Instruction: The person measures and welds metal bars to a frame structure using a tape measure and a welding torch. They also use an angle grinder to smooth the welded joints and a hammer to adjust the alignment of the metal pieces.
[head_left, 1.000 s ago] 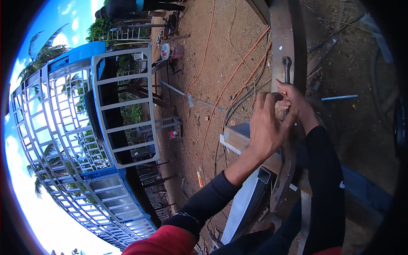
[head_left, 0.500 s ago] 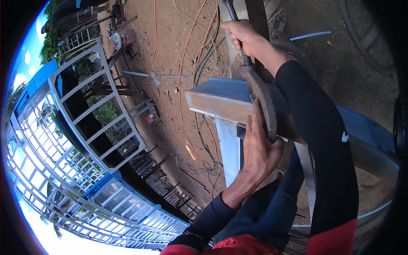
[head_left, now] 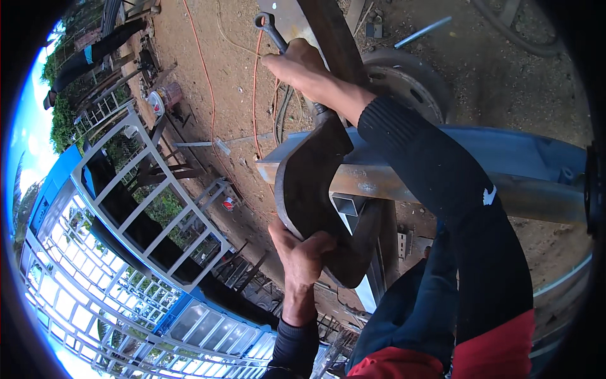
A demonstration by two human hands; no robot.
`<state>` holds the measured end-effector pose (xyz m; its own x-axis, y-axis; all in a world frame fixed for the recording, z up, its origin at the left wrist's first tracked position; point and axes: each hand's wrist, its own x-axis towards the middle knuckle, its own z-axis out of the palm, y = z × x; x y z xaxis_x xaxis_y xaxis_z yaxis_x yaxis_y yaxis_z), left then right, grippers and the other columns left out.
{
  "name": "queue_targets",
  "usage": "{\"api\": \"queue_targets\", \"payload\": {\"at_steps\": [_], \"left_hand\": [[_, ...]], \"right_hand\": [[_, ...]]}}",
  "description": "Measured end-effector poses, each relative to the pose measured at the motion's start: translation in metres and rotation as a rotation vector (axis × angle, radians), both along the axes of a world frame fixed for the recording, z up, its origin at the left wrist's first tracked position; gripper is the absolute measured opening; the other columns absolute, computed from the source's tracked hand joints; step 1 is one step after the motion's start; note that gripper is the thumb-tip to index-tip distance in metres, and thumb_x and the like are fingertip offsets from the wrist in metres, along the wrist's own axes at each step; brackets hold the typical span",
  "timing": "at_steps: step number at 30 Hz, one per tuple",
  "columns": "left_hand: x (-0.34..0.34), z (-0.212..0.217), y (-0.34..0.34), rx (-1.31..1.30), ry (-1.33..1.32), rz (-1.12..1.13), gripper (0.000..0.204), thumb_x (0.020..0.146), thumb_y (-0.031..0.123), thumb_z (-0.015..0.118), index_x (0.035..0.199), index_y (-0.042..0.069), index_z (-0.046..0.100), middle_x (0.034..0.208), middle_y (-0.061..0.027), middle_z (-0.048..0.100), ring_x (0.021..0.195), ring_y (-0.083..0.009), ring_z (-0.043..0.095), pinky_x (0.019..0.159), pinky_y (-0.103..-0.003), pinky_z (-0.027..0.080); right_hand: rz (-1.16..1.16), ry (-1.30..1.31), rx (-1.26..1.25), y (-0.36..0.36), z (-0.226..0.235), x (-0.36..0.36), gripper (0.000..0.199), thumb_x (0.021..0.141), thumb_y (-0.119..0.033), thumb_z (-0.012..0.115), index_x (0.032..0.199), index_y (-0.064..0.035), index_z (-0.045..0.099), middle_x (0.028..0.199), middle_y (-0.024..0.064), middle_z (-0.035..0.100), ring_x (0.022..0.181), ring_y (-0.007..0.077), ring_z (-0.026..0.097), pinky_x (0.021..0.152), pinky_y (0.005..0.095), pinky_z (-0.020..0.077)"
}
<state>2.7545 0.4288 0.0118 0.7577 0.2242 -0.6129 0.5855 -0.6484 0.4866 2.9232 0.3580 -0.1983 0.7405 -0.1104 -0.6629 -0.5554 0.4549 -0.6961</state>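
Observation:
A large dark C-clamp is in both my hands, its broad curved body turned with the opening to the right. My right hand is closed around its screw, below the ring-shaped end. Lower down, my left hand grips the clamp's frame near the bottom jaw. The clamp is at the end of a thick steel beam, blue-grey on top with a rusty side. Whether its jaws touch the beam I cannot tell. Just under the beam the open end of a square metal tube shows.
A wheel rim lies behind the beam. Orange hose crosses the dirt. At left stands a large framework of metal bars with blue panels. A bucket and a light-coloured rod lie farther off.
The clamp has turned so that its broad side shows, and has shifted left. Both hands moved left with it, the left one now lower on the frame.

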Motion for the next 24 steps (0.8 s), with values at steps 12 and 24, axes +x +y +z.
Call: {"api": "queue_targets", "payload": {"at_steps": [12, 24], "left_hand": [[-0.052, 0.094, 0.008, -0.262, -0.384, 0.091, 0.082, 0.042, 0.005, 0.056, 0.123, -0.006, 0.05, 0.088, -0.0168, 0.062, 0.067, -0.028, 0.064, 0.062, -0.034, 0.056], [-0.246, 0.04, -0.03, -0.985, 0.3, -0.993, 0.066, 0.056, -0.005, 0.064, 0.122, -0.003, 0.063, 0.108, -0.017, 0.07, 0.097, -0.0201, 0.066, 0.094, -0.03, 0.045]], "right_hand": [[0.028, -0.67, 0.843, -0.06, 0.143, -0.031, 0.034, 0.097, -0.028, 0.061, 0.077, -0.0106, 0.04, 0.059, -0.0045, 0.041, 0.045, 0.0067, 0.037, 0.037, 0.0255, 0.0308], [-1.054, -0.031, -0.313, -0.221, 0.292, -0.534, 0.049, 0.098, -0.043, 0.058, 0.062, -0.0131, 0.041, 0.051, -0.0027, 0.041, 0.041, 0.0076, 0.041, 0.039, 0.0256, 0.0327]]}}
